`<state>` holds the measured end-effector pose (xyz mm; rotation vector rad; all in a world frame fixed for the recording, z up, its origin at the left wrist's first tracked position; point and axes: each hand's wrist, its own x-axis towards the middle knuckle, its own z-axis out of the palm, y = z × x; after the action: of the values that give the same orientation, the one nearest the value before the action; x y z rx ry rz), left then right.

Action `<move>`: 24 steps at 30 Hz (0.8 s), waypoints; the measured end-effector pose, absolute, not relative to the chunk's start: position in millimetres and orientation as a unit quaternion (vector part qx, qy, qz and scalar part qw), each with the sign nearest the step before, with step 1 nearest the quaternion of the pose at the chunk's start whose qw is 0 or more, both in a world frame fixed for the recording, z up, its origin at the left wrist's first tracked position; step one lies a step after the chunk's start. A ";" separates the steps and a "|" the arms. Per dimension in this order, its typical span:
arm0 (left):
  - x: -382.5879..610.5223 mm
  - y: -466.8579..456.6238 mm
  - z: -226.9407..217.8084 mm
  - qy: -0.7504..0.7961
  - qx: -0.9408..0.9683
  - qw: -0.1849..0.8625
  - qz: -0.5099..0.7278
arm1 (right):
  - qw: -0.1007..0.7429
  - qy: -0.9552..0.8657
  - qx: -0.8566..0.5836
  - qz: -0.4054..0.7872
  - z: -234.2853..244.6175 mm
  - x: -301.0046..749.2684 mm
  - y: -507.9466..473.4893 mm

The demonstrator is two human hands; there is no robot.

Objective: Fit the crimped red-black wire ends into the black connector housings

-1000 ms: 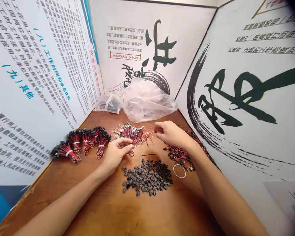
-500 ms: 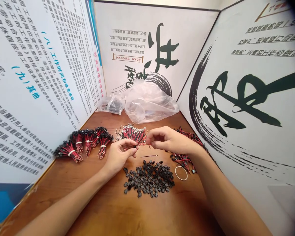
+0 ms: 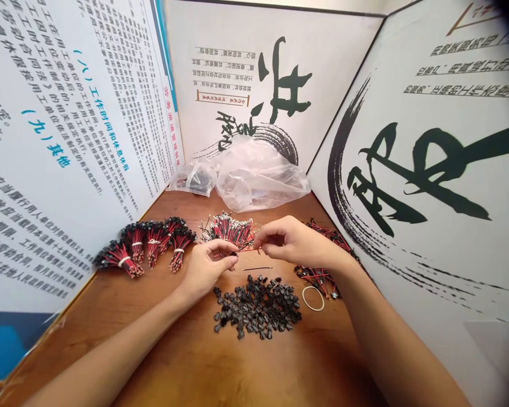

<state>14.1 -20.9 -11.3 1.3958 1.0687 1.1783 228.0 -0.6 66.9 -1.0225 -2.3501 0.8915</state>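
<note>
My left hand [image 3: 207,264] is closed in a pinch on a small black connector housing [image 3: 234,254], mostly hidden by the fingertips. A thin red wire [image 3: 248,250] runs from there to my right hand [image 3: 285,242], whose thumb and forefinger are pinched on its other end. Just below the hands, one loose black wire [image 3: 258,268] lies on the wooden table [image 3: 233,370]. A heap of black connector housings [image 3: 258,308] sits nearer to me. Behind the hands is a bunch of red and black wires [image 3: 229,229] with pale metal ends.
Several banded wire bundles [image 3: 152,243] with black connectors lie at the left. Loose wired connectors [image 3: 318,277] lie at the right, partly behind my forearm, near a white rubber band [image 3: 313,298]. Clear plastic bags [image 3: 258,175] rest against the back panel. Printed panels enclose three sides.
More of the red wire now shows, stretched between the two hands. My right hand has risen very slightly; my left hand stays nearly where it was.
</note>
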 end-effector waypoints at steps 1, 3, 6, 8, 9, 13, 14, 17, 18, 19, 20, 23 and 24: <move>14.2 -21.1 -10.7 0.443 0.576 0.487 0.485 | 0.210 -0.846 -0.371 0.321 67.0 227.5 -1.0; 14.6 -21.6 -9.5 0.449 0.578 0.481 0.484 | 0.203 -0.847 -0.374 0.318 68.0 226.8 -2.1; 15.6 -22.2 -8.1 0.455 0.581 0.472 0.482 | 0.199 -0.852 -0.377 0.303 70.6 225.3 -4.8; 16.3 -22.4 -7.5 0.458 0.584 0.466 0.482 | 0.200 -0.859 -0.372 0.291 72.5 223.7 -7.0; 16.6 -22.4 -7.4 0.459 0.585 0.463 0.483 | 0.200 -0.862 -0.368 0.285 73.4 222.8 -8.0; 16.5 -22.1 -8.0 0.460 0.588 0.458 0.483 | 0.193 -0.876 -0.350 0.268 75.6 221.2 -10.7; 16.3 -22.0 -8.1 0.459 0.590 0.459 0.480 | 0.194 -0.878 -0.346 0.267 75.6 221.4 -10.9; 16.0 -21.9 -8.2 0.457 0.599 0.464 0.466 | 0.201 -0.880 -0.338 0.265 75.0 222.2 -10.1; 16.1 -21.9 -8.1 0.457 0.602 0.465 0.460 | 0.204 -0.881 -0.338 0.260 74.5 222.2 -9.7; 16.2 -22.0 -8.0 0.458 0.605 0.466 0.456 | 0.207 -0.883 -0.340 0.250 73.8 222.0 -9.3; 16.2 -22.0 -7.8 0.458 0.606 0.466 0.454 | 0.209 -0.885 -0.344 0.233 73.0 221.6 -9.0; 16.4 -22.2 -7.3 0.458 0.607 0.466 0.452 | 0.207 -0.892 -0.364 0.171 69.4 219.2 -8.7; 16.4 -22.3 -7.1 0.459 0.606 0.466 0.452 | 0.203 -0.894 -0.369 0.154 67.8 218.3 -8.8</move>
<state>16.4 -22.3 -7.1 1.4883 1.1260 1.1104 218.3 -8.8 67.8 -1.0301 -2.4950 0.4298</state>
